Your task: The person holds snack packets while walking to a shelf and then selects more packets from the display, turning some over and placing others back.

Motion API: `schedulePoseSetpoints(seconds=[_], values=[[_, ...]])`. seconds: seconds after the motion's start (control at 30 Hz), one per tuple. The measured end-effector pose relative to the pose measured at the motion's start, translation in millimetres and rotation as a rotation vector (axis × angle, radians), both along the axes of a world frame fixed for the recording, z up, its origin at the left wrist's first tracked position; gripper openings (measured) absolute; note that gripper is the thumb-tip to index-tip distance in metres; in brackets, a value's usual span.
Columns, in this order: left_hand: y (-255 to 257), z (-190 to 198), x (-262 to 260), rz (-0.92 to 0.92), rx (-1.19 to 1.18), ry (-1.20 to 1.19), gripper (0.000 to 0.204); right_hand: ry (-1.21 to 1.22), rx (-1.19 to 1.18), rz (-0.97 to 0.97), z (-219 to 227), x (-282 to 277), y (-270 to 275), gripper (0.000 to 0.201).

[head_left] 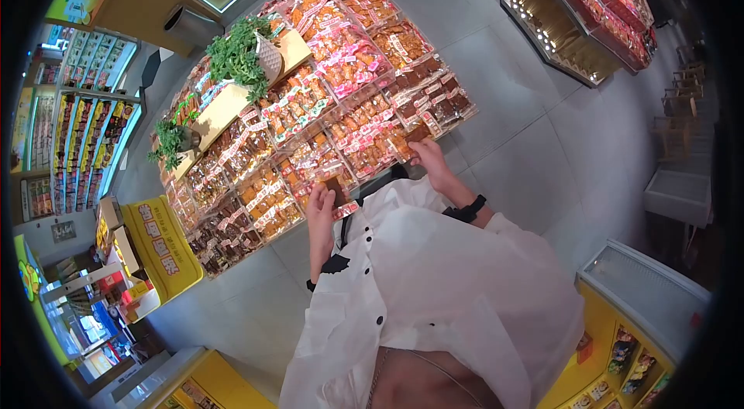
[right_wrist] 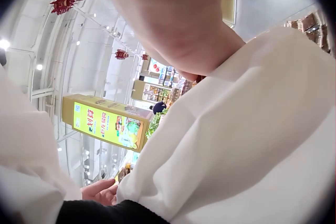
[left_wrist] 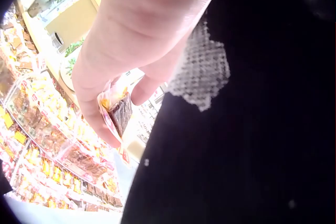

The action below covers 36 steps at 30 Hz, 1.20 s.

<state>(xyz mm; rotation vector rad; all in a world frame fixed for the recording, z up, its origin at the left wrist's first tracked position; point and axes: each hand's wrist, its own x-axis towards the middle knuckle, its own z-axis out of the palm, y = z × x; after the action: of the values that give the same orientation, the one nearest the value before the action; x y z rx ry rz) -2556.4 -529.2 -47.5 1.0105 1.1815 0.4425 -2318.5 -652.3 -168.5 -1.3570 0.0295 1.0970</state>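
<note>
The left hand (head_left: 316, 215) is gripping a dark packet (head_left: 335, 190) – fingers curled around one side, thumb opposing – at the near edge of the display stand (head_left: 463, 121). The right hand (head_left: 434, 163) is pinching a brown packet (head_left: 418, 133), fingertips nearly closed, over the same edge near the right corner. A leafy plant (head_left: 236, 56) is standing on the stand's wooden shelf (head_left: 223, 108).

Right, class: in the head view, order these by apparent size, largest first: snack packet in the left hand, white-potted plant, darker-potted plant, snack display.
1. Snack display
2. White-potted plant
3. Darker-potted plant
4. Snack packet in the left hand
</note>
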Motion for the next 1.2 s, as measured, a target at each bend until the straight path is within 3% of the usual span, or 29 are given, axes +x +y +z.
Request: schedulePoseSetpoints(seconds=[0.17, 0.3, 0.33, 0.37, 0.4, 0.43, 0.5, 0.57, 0.6, 0.67, 0.7, 0.77, 0.8, 0.9, 1.03, 1.07, 1.2], values=[[6.8, -22.0, -9.2, -0.010, 0.036, 0.010, 0.021, -0.100, -0.007, 0.081, 8.7, -2.1, 6.2, 0.011], [6.5, -13.8, -6.2, -0.002, -0.009, -0.107, 0.035, -0.111, 0.087, 0.156, 20.6, -5.2, 15.1, 0.017], [9.8, -24.2, -10.8, -0.035, -0.035, -0.094, 0.044, -0.115, 0.109, 0.223, 32.9, -6.0, 25.0, 0.017], [12.1, -59.3, -22.4, -0.021, 0.051, -0.041, 0.048, -0.087, 0.121, 0.215, 48.0, -9.6, 28.5, 0.017], [9.7, -32.9, -15.1, -0.040, -0.012, -0.048, 0.048, -0.056, 0.128, 0.215, 55.2, -13.6, 29.2, 0.018], [10.7, -43.6, -17.9, -0.077, 0.032, -0.019, 0.048, -0.116, 0.169, 0.369, 46.1, -11.0, 27.8, 0.019], [8.0, -20.9, -8.7, 0.026, 0.067, -0.041, 0.048, -0.195, 0.230, 0.609, 46.1, -13.7, 30.8, 0.020], [7.4, -19.1, -5.2, -0.034, 0.128, -0.063, 0.049, -0.255, 0.264, 0.673, 64.8, -24.3, 35.2, 0.020], [8.0, -21.0, -5.0, 0.057, 0.140, -0.079, 0.049, -0.269, 0.277, 0.764, 67.1, -26.4, 40.5, 0.020], [7.9, -27.2, -7.5, -0.021, 0.112, -0.125, 0.044, -0.412, 0.275, 0.934, 67.4, -30.3, 49.6, 0.022], [7.1, -28.9, -10.1, 0.045, 0.125, -0.132, 0.044, -0.420, 0.293, 1.000, 66.1, -33.1, 54.7, 0.022], [6.4, -33.1, -15.9, -0.023, 0.202, -0.184, 0.042, -0.516, 0.238, 0.957, 63.1, -38.6, 62.3, 0.024], [10.3, -52.7, -21.0, -0.073, 0.215, -0.149, 0.041, -0.441, 0.307, 0.921, 65.8, -39.0, 62.4, 0.021], [6.2, -40.2, -33.1, 0.020, 0.200, -0.259, 0.040, -0.324, 0.363, 0.951, 75.6, -45.8, 70.7, 0.016], [5.5, -38.4, -45.2, 0.105, 0.231, -0.290, 0.038, -0.550, 0.299, 1.150, 81.1, -59.8, 89.6, 0.019], [4.5, -41.4, -44.5, 0.183, 0.265, -0.349, 0.039, -0.467, 0.341, 1.112, 86.0, -63.2, 90.2, 0.020], [6.4, -30.1, -57.1, 0.199, 0.254, -0.362, 0.042, -0.507, 0.215, 1.120, 106.7, -83.0, 98.8, 0.019]])
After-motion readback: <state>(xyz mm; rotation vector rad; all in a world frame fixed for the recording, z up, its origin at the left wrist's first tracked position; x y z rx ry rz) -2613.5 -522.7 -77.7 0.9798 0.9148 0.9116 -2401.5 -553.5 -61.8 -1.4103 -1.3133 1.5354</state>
